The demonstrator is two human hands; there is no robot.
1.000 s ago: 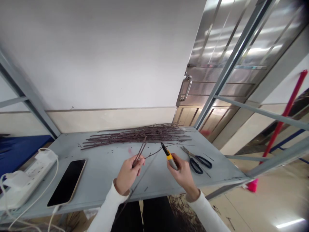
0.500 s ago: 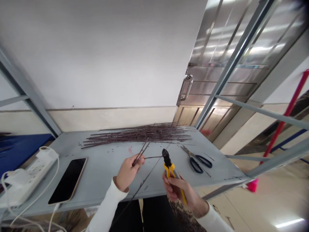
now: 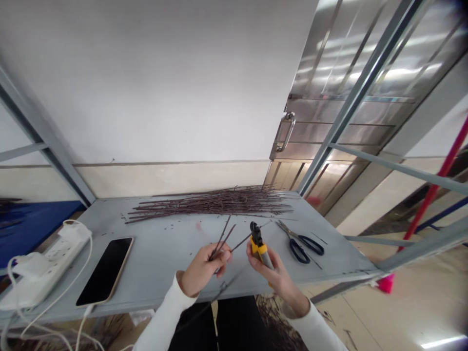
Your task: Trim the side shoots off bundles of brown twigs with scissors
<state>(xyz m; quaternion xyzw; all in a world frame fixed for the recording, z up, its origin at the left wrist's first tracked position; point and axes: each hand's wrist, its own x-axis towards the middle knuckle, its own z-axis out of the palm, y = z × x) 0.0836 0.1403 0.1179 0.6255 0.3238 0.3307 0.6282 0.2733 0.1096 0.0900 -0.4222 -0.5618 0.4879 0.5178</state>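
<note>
My left hand [image 3: 206, 265] is closed round a few thin brown twigs [image 3: 227, 235], which stick up and to the right from the fingers. One of these twigs slants toward the pliers. In my right hand [image 3: 276, 275] are cutting pliers [image 3: 258, 243] with yellow and grey handles, their black jaws pointing up. The jaws are beside the slanting twig; whether they touch it I cannot tell. A blurred twig end hangs below my left hand over the table's front edge. Behind both hands lies a long pile of twigs [image 3: 215, 201] across the grey table [image 3: 161, 258].
Scissors [image 3: 302, 243] with dark blue handles lie right of the pliers, near small twig pieces. To the left are a phone [image 3: 105, 271] and a white power strip [image 3: 44, 278] with cables. Metal shelf posts [image 3: 360, 92] rise at both sides. More twigs lie on the floor.
My left hand has moved right and slightly down with the twigs. The pliers are more upright, and the twig between the hands now slants upward instead of lying nearly level.
</note>
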